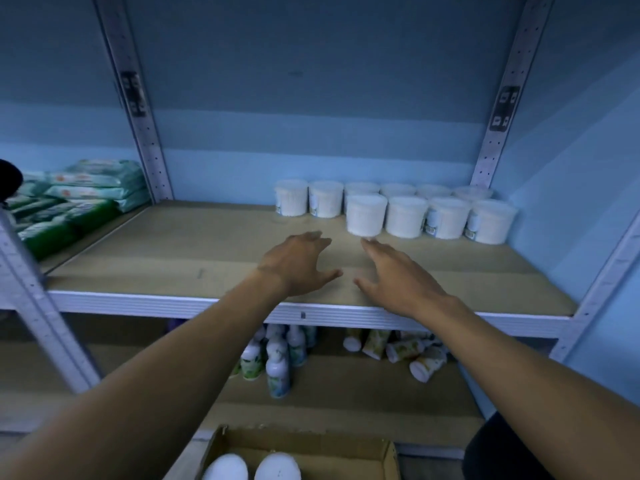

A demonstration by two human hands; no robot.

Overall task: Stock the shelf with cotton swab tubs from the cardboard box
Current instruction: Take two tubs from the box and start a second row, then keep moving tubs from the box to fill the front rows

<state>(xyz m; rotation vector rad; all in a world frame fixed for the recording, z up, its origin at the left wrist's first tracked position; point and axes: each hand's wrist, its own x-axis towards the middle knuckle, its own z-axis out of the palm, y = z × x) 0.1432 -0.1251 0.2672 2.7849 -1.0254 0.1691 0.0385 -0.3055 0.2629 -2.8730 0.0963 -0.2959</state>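
Observation:
Several white cotton swab tubs (405,216) stand in two rows at the back right of the brown shelf board (173,258). The front row's leftmost tub (366,214) stands just beyond my right fingertips. My left hand (298,265) and my right hand (398,278) hover over the shelf side by side, fingers spread and relaxed, holding nothing. At the bottom of the view, the cardboard box (386,455) stands open with two white tub lids (252,467) showing inside.
Green and white soft packs (76,199) are stacked on the neighbouring shelf at left. Bottles (277,362) stand and lie on the lower shelf. Grey perforated uprights (145,133) frame the bay; a blue wall lies behind.

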